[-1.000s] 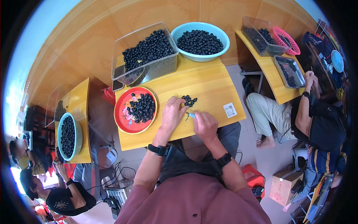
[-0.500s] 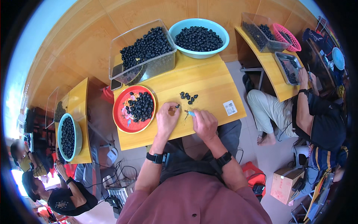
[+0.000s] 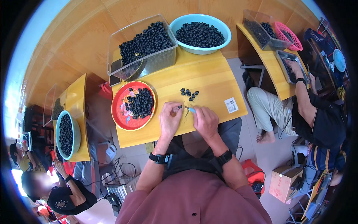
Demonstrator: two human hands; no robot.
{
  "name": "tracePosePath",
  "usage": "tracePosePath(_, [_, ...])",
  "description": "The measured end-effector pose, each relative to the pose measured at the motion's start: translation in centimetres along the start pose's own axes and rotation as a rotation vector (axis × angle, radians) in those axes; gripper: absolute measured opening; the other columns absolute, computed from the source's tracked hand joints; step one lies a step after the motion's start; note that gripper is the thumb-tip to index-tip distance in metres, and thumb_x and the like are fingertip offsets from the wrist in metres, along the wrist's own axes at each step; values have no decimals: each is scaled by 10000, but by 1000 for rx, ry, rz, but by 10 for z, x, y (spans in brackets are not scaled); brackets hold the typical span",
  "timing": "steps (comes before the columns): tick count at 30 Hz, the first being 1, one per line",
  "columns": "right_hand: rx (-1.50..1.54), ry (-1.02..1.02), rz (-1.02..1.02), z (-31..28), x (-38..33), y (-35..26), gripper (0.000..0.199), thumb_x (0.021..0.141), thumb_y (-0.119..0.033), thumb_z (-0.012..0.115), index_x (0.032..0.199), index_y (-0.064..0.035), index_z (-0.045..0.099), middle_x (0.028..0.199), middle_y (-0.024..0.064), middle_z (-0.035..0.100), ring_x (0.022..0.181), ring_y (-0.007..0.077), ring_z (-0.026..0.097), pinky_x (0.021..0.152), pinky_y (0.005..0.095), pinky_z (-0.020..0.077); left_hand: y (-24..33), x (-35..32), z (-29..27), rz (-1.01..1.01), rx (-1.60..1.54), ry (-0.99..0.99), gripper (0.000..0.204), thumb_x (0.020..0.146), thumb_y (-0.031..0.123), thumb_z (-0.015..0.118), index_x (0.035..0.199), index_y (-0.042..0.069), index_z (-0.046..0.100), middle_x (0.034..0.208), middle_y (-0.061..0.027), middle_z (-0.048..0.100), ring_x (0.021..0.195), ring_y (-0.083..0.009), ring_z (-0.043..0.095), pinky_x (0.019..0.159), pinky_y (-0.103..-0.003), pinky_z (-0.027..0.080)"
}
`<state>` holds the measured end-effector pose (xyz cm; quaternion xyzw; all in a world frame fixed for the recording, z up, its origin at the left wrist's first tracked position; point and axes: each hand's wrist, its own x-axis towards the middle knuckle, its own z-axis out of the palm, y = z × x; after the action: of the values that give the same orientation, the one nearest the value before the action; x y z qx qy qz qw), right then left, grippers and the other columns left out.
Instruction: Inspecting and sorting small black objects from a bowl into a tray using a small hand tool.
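Between the fingertips of my left hand [image 3: 170, 116] is a dark round berry-like piece [image 3: 180, 107]. My right hand [image 3: 205, 120] is closed around a small tool with a light-blue handle [image 3: 192, 110]; its thin brownish tip points at the piece, and whether they touch I cannot tell. Just beyond my hands, several loose dark pieces [image 3: 190, 93] lie on the yellow table [image 3: 216, 82], with small brown scraps [image 3: 185, 116] below the tool. To the left of my left hand stands a red round tray [image 3: 120, 118] with a floral pattern, partly covered by more dark pieces.
Along the table's back are a clear plastic bin [image 3: 164, 59] and a light-blue basin [image 3: 203, 50], both heaped with dark pieces. A phone-like dark object [image 3: 115, 80] lies beside the bin. Co-workers sit at tables left and right; one's hand [image 3: 294, 69] is over a metal tray [image 3: 280, 56].
My left hand has moved slightly right, bringing the dark piece closer to the tool's tip. The right-hand co-worker's hand has moved over the metal tray. The whole view has shifted a little.
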<state>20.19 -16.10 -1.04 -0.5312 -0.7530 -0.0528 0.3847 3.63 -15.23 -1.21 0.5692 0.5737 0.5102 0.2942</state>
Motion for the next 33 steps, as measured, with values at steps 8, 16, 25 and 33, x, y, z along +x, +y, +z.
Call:
tracePosePath(8, [57, -7, -5, 2, 0, 1, 205, 804, -85, 734, 1005, -65, 697, 745, 80, 575, 661, 291, 615, 593, 414, 490, -6, 0, 0, 51, 49, -31, 219, 848, -13, 789, 1053, 26, 720, 959, -93, 689, 811, -180, 700, 717, -287, 556])
tracePosePath(16, [32, -31, -44, 0, 2, 0, 137, 864, -138, 718, 960, -56, 663, 733, 69, 544, 669, 250, 609, 588, 391, 491, -2, 0, 2, 38, -15, -65, 254, 839, -45, 785, 1078, 7, 715, 960, -101, 694, 869, -189, 729, 779, -293, 588])
tracePosePath(25, [34, -47, -41, 1, 1, 0, 139, 879, -144, 704, 979, -56, 664, 736, 71, 545, 674, 254, 607, 592, 396, 487, -13, -2, 3, -82, -162, -92, 261, 858, -46, 784, 1098, 5, 694, 973, -93, 718, 892, -156, 722, 818, -285, 588])
tracePosePath(33, [17, -82, -29, 2, 1, 1, 138, 884, -142, 693, 988, -57, 663, 744, 68, 561, 691, 254, 622, 600, 397, 497, -15, -1, 2, -126, -285, -112, 239, 883, -58, 771, 1084, -4, 653, 973, -71, 717, 899, -119, 704, 820, -266, 580])
